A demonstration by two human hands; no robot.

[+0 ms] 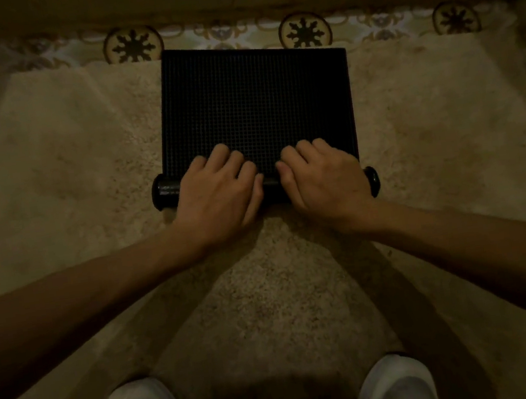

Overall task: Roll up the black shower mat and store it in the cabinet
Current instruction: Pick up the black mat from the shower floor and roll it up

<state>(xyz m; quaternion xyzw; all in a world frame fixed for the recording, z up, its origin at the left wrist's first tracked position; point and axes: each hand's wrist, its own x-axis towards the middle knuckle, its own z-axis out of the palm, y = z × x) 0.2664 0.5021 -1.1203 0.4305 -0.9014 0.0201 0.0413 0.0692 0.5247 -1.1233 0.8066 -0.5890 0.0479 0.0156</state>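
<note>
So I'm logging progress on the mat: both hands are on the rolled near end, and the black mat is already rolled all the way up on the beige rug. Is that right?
Not quite. The head view shows the black shower mat only partly rolled: just the near end forms a roll, and most of it lies flat. The left hand and right hand do rest on that roll, on the beige rug.

Black gridded mat (253, 100); beige rug (68, 178); floral tiles (134, 45).

We see the mat (254, 106) on the rug (68, 178), both hands (218, 198) (322, 178) on the mat's near rolled edge.
</note>
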